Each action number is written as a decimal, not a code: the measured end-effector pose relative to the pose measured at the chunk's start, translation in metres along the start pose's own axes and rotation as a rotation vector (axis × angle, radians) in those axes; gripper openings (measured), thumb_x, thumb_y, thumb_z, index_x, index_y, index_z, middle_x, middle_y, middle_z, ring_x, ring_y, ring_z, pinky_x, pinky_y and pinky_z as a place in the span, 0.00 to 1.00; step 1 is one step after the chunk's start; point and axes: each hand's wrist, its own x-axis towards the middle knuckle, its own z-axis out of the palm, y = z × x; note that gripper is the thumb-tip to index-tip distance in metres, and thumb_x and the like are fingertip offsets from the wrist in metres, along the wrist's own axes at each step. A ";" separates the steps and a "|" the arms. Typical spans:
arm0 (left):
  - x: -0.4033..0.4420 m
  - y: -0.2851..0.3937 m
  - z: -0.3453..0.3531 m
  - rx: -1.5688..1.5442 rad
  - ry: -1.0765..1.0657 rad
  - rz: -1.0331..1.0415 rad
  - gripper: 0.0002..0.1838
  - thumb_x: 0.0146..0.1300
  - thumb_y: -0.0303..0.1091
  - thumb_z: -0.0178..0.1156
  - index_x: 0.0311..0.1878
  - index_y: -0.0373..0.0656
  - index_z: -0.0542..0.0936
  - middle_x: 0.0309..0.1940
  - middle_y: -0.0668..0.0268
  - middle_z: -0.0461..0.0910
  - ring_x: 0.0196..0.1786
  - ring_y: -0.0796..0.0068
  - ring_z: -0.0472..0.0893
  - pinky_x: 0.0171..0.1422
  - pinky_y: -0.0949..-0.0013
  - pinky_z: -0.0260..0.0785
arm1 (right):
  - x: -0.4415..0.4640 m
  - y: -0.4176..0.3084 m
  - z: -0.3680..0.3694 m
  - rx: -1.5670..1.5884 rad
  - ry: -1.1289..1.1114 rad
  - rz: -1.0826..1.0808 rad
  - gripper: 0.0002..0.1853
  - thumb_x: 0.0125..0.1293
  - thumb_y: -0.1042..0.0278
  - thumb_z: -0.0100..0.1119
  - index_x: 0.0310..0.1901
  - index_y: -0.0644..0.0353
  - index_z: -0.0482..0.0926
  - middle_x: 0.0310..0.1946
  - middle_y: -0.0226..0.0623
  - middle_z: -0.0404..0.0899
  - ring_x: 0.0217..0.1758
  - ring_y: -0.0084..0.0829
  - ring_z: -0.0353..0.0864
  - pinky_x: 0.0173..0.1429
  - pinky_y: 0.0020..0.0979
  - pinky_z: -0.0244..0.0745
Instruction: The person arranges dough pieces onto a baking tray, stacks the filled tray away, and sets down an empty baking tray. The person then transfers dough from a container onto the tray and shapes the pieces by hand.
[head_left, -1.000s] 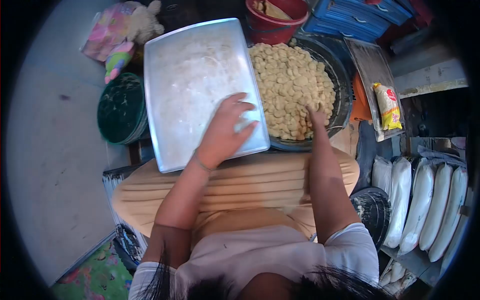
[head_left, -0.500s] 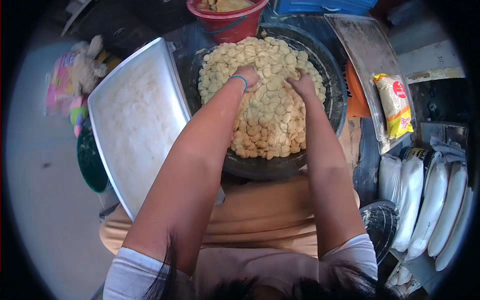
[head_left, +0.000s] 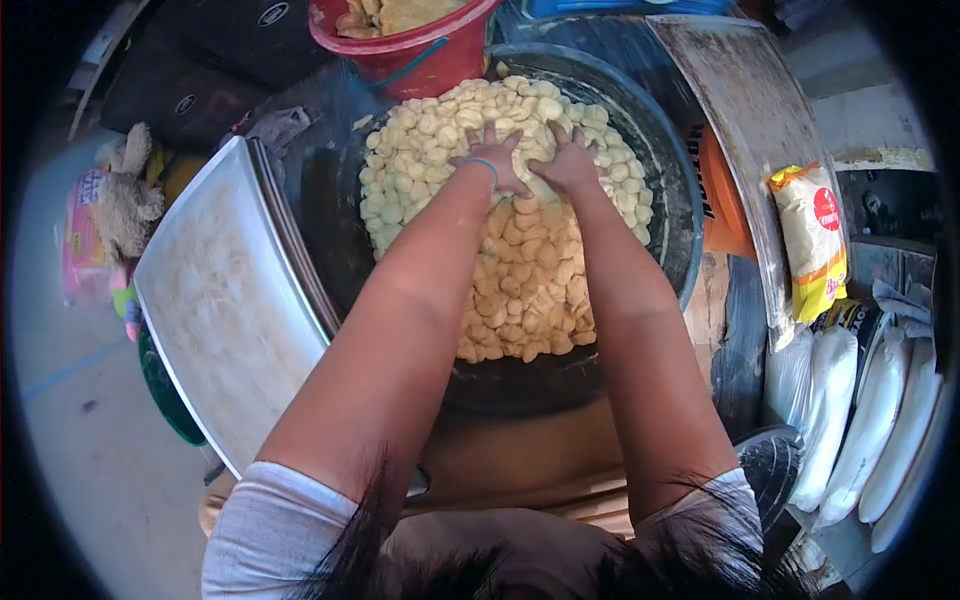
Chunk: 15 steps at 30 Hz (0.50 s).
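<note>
A wide black tub [head_left: 685, 200] stands before me, heaped with small pale rounded lumps that look like dough pieces [head_left: 530, 265]. My left hand [head_left: 495, 160] rests on the heap with its fingers spread, a blue band around the wrist. Just to its right, my right hand [head_left: 567, 162] also lies on the lumps, fingers apart and pointing away from me. Neither hand grips anything. The pieces toward me look browner than the far ones.
Left of the tub leans a stack of metal trays [head_left: 225, 290]. Behind it is a red bucket [head_left: 425, 55] with yellowish pieces. On the right, a worn tray [head_left: 735, 110] carries a yellow-and-white packet [head_left: 810, 240]; long white bags [head_left: 865, 420] stand below. A plush toy [head_left: 130, 205] is at far left.
My hands have opened from a more curled pose and now lie flatter and closer together on the heap. The view has shifted, so the tub appears lower and the bucket further left.
</note>
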 end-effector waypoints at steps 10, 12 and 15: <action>-0.093 0.000 0.049 -0.074 0.004 0.161 0.44 0.44 0.45 0.74 0.68 0.58 0.67 0.72 0.53 0.56 0.74 0.46 0.58 0.70 0.52 0.65 | -0.160 0.015 -0.051 -0.225 -0.349 -0.431 0.45 0.53 0.43 0.68 0.73 0.39 0.61 0.70 0.52 0.58 0.72 0.61 0.58 0.72 0.58 0.61; -0.100 0.001 0.040 0.056 -0.177 0.190 0.38 0.47 0.41 0.72 0.64 0.55 0.71 0.69 0.51 0.61 0.72 0.45 0.63 0.67 0.57 0.67 | -0.174 0.019 -0.070 -0.283 -0.571 -0.503 0.44 0.53 0.42 0.68 0.72 0.41 0.63 0.68 0.52 0.59 0.71 0.59 0.60 0.73 0.55 0.62; -0.082 -0.007 0.007 0.015 -0.678 0.319 0.33 0.48 0.40 0.70 0.61 0.54 0.74 0.66 0.50 0.66 0.67 0.45 0.68 0.66 0.56 0.68 | -0.160 0.030 -0.102 0.174 -0.641 -0.465 0.45 0.52 0.44 0.72 0.71 0.46 0.65 0.63 0.53 0.62 0.67 0.54 0.65 0.71 0.47 0.65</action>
